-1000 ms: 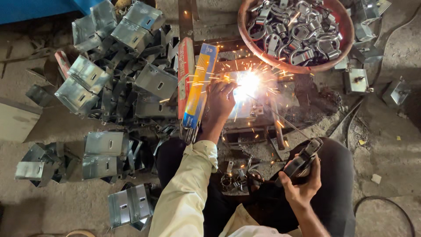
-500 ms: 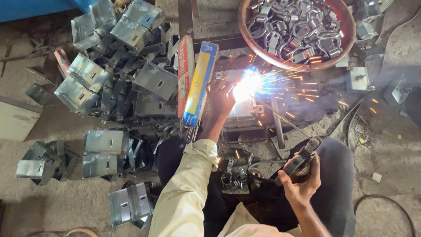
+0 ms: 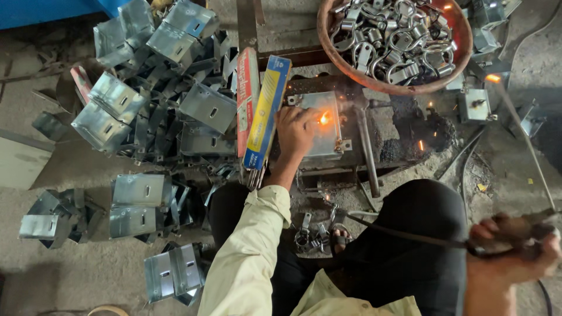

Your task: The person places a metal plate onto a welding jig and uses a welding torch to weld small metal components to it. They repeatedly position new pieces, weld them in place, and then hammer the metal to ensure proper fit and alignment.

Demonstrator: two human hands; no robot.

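Head view, centre of frame: we list one small galvanised metal box (image 3: 321,126), lying flat on a dark welding jig (image 3: 351,169), with a glowing orange weld spot on its right part. Our left hand (image 3: 295,131) lies palm-down on the box's left part, fingers spread flat, gripping nothing. Our right hand (image 3: 512,248), at the lower right edge, has its grip closed around an electrode holder (image 3: 527,231); a thin welding rod (image 3: 521,137) runs from it up toward the upper right, its tip glowing, well apart from the box. Just left of the left hand we note two long electrode packets (image 3: 260,111), one red, one blue and yellow. Upper right: a round rust-coloured bowl (image 3: 462,55) filled with metal rings and clamps. Left half of frame: heaps of folded metal boxes (image 3: 152,88) on the floor (image 3: 35,275).
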